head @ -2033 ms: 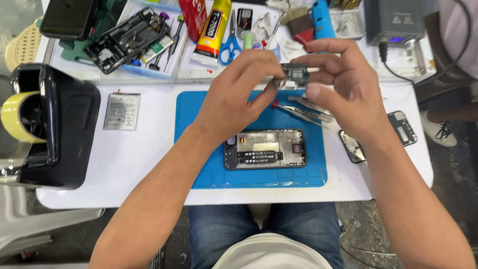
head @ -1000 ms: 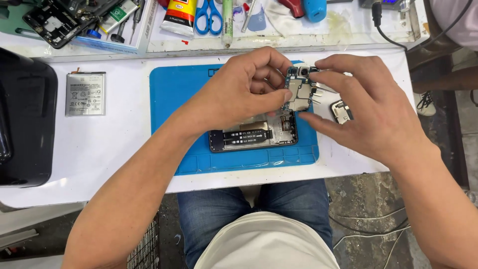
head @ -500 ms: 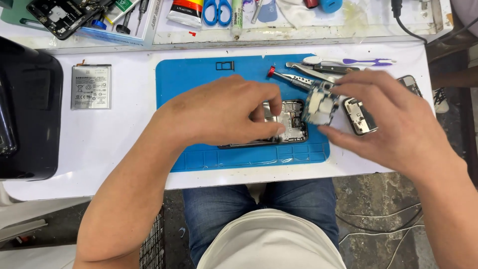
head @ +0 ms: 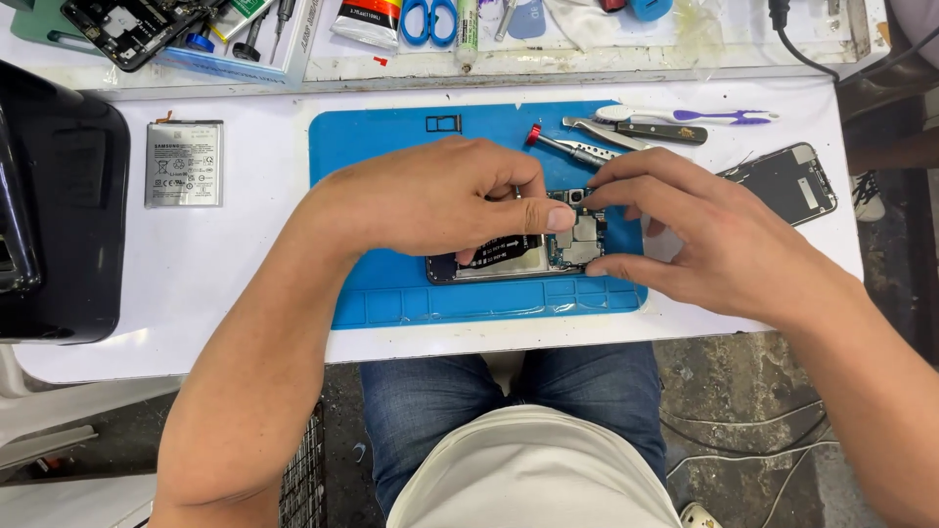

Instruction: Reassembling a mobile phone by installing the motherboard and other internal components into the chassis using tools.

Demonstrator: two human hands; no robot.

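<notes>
Screwdriver [head: 565, 147], tweezers [head: 599, 130] behind phone [head: 533, 254]

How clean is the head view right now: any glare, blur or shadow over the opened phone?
Head view: lighting is bright and even; the opened phone on the blue mat is sharp, though the left hand and right hand cover much of it. Mild glare shows on the white table and the plastic at the top edge. Only soft shadows lie under the hands. No motion blur shows.

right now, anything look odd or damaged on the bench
Nothing spilled. The phone lies opened on the blue mat, both hands on its board: left hand, right hand. A battery lies loose on the table, and a separate screen lies askew at the right.
</notes>
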